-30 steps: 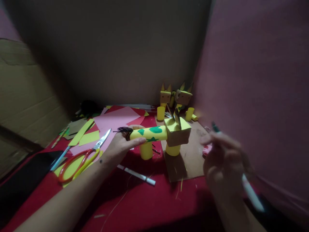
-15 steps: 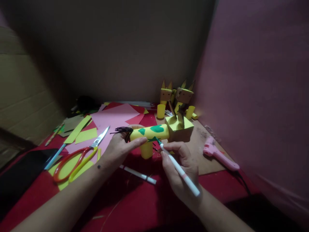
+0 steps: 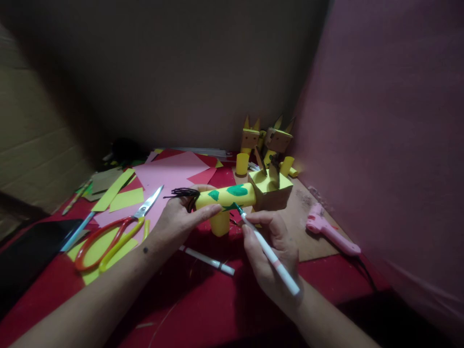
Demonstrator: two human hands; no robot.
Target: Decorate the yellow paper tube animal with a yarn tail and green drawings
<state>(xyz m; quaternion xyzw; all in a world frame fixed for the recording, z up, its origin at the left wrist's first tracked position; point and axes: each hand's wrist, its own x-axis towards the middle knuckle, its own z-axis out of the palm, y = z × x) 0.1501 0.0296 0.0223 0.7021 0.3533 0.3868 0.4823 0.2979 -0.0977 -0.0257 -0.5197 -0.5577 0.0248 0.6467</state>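
Note:
My left hand (image 3: 186, 212) grips a yellow paper animal figure (image 3: 224, 195) by its tail end, thumb along the near side of the tube body. Green patches mark the body, black strands form a tail, and a cardboard box head (image 3: 271, 195) with two upright ears sits at the right end. Pinched in my right hand (image 3: 270, 241) is a white marker pen (image 3: 273, 261); its green tip touches the lower side of the body at a green patch. A second white marker (image 3: 208, 260) lies on the red table below the figure. Fingers behind the tube are partly hidden.
Scissors (image 3: 119, 232) with red and yellow handles lie on pink and yellow paper (image 3: 170, 171) at left. A pink glue gun (image 3: 331, 232) rests on a cardboard sheet (image 3: 311, 246) at right. Similar box-headed figures (image 3: 250, 137) and yellow tubes (image 3: 242, 164) stand behind.
The figure's head end has risen slightly and the body tilts a little more. The marker tip stays at the lower green patch. The view has shifted slightly.

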